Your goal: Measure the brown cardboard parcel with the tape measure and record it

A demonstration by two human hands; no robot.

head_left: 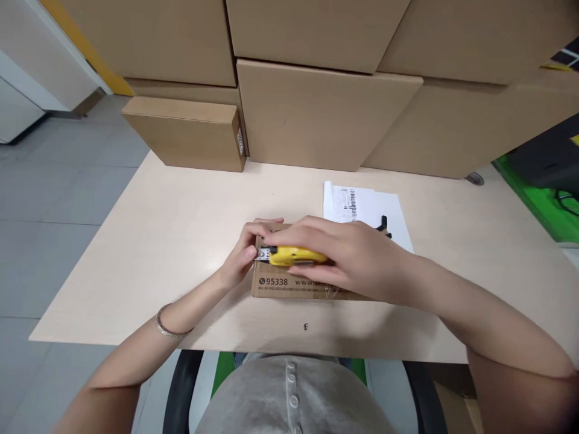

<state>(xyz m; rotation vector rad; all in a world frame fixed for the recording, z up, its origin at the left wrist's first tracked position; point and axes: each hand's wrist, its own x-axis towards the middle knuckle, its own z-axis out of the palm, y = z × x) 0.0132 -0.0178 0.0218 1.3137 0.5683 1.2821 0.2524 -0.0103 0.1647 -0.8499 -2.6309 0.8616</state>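
Note:
A yellow tape measure (296,255) lies over a small printed cardboard box (280,289) near the table's front edge. My right hand (348,250) is closed around the tape measure's case from above and hides much of the box's right part. Only a short piece of the metal blade (262,254) shows out of the case, at the box's left end. There my left hand (244,250) has its fingers bent around the box's left edge, with the thumb at the blade's tip.
White paper sheets (362,202) with a black object (383,224) on them lie behind my right hand. Large cardboard panels (316,114) stand along the table's back, with a brown box (199,135) at the left. A chair's armrests flank my body.

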